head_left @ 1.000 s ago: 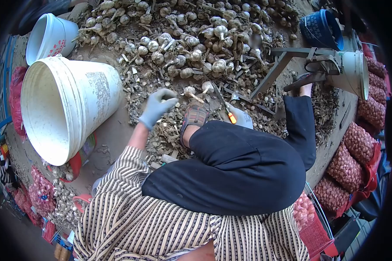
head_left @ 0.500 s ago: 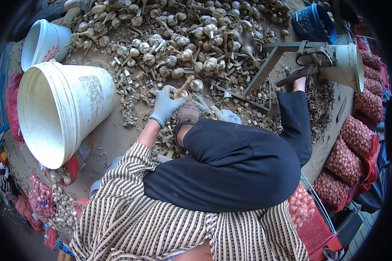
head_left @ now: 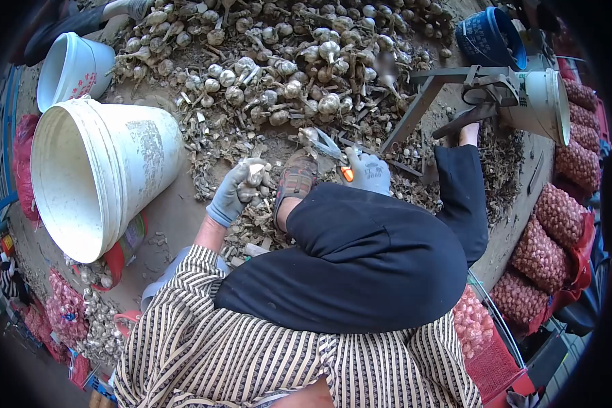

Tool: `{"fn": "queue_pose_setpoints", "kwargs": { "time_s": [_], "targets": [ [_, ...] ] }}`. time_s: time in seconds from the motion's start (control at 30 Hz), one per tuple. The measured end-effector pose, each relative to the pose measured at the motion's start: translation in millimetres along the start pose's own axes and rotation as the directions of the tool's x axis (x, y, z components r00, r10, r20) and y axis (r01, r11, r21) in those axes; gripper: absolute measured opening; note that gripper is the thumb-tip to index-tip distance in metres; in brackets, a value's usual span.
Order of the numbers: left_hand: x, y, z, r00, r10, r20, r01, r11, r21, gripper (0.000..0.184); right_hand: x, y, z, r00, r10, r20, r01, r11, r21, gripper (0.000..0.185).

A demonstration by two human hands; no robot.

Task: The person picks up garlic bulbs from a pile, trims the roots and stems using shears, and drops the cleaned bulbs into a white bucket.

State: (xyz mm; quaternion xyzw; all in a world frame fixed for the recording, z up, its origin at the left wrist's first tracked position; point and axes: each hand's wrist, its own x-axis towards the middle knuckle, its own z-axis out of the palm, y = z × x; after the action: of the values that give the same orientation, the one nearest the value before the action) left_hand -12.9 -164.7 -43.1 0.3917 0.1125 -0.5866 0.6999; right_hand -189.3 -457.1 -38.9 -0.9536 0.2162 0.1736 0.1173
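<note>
My left hand [head_left: 230, 192], in a grey glove, is closed around a garlic bulb [head_left: 255, 175] left of my sandalled foot. The pale cut face of that bulb points up, with no long stalk showing. Beyond my knee, my gloved right hand [head_left: 370, 175] grips orange-handled shears [head_left: 347, 174]. Their grey blades [head_left: 328, 145] point up and left, towards a loose garlic bulb [head_left: 308, 134] on the ground. The blades are blurred, and part of the handle is hidden in my palm.
A heap of stalked garlic [head_left: 285, 68] spreads ahead over dry trimmings. At left a big white bucket [head_left: 143, 160] lies tipped, with a smaller bucket [head_left: 92, 71] behind. A metal stand [head_left: 415, 112] and a blue bucket [head_left: 479, 37] are at right, near red net sacks [head_left: 540, 251].
My left hand has drawn back left and down with the garlic, whose long stalk no longer shows. My right hand has come up from behind my knee, bringing the orange handle into sight.
</note>
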Motion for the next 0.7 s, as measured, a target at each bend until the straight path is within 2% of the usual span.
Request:
{"fn": "queue_pose_setpoints", "kwargs": {
  "time_s": [0.03,0.07,0.1,0.17,0.2,0.23,0.3,0.33,0.37,0.43,0.47,0.5,0.57,0.6,0.63,0.7],
  "targets": [
    [0,-6,-8,1.0,0.027,-0.004,-0.027,0.999,-0.04,0.04,7,-2,-8,0.994,-0.074,-0.077,0.065,0.991,-0.118,0.064],
    [2,-15,-18,1.0,0.013,-0.02,-0.014,0.995,-0.094,0.04,18,-9,-19,0.998,-0.056,0.017,0.057,0.986,-0.156,0.065],
    [1,-17,-19,1.0,0.017,-0.019,-0.018,0.995,-0.095,0.04,28,-15,-22,0.998,-0.058,0.014,0.06,0.985,-0.159,0.065],
    [-1,-20,-18,0.998,0.046,-0.04,-0.048,0.998,-0.036,0.036,46,-18,-25,0.985,-0.089,0.145,0.121,0.966,-0.229,0.048],
    [-4,-16,-7,0.998,0.06,-0.022,-0.061,0.997,-0.05,0.038,55,-17,-20,0.982,-0.136,0.13,0.168,0.945,-0.282,0.036],
    [0,-19,-6,0.998,0.063,-0.016,-0.064,0.997,-0.052,0.038,55,-12,-18,0.983,-0.134,0.127,0.166,0.943,-0.288,0.036],
    [9,-27,-11,0.995,0.054,-0.087,-0.06,0.996,-0.071,0.039,57,-7,-17,0.966,-0.101,0.24,0.117,0.992,-0.053,0.034],
    [13,-28,-18,0.998,0.035,-0.056,-0.037,0.998,-0.044,0.046,50,-4,-18,0.977,-0.147,0.153,0.145,0.989,0.025,0.032],
    [21,-30,-22,0.997,0.044,-0.06,-0.047,0.998,-0.052,0.046,41,-6,-17,0.975,-0.157,0.155,0.156,0.988,0.019,0.032],
    [36,-31,-23,0.996,-0.091,0.024,0.093,0.993,-0.079,0.056,16,-12,-17,0.999,-0.036,-0.006,0.036,0.939,0.341,0.036],
    [45,-32,-15,0.994,-0.089,0.056,0.093,0.994,-0.065,0.066,7,-16,-16,1.0,0.017,-0.006,-0.013,0.918,0.395,0.039],
    [51,-28,0,0.994,-0.089,0.058,0.093,0.994,-0.063,0.066,1,-26,-27,1.0,0.019,-0.008,-0.014,0.918,0.395,0.039],
    [61,-20,25,0.989,-0.111,0.102,0.123,0.984,-0.127,0.07,-11,-37,-48,0.994,-0.026,0.109,-0.029,0.88,0.475,0.039],
    [66,-13,27,0.984,-0.09,0.156,0.103,0.992,-0.075,0.069,-13,-35,-40,0.995,-0.088,0.047,0.056,0.882,0.468,0.039],
    [66,-13,30,0.984,-0.088,0.155,0.1,0.992,-0.074,0.069,-17,-35,-32,0.995,-0.09,0.046,0.059,0.882,0.468,0.039],
    [60,0,53,0.988,-0.07,0.14,0.068,0.997,0.022,0.061,-20,-38,-19,0.998,0.059,-0.038,-0.026,0.81,0.586,0.03]
  ]
}}
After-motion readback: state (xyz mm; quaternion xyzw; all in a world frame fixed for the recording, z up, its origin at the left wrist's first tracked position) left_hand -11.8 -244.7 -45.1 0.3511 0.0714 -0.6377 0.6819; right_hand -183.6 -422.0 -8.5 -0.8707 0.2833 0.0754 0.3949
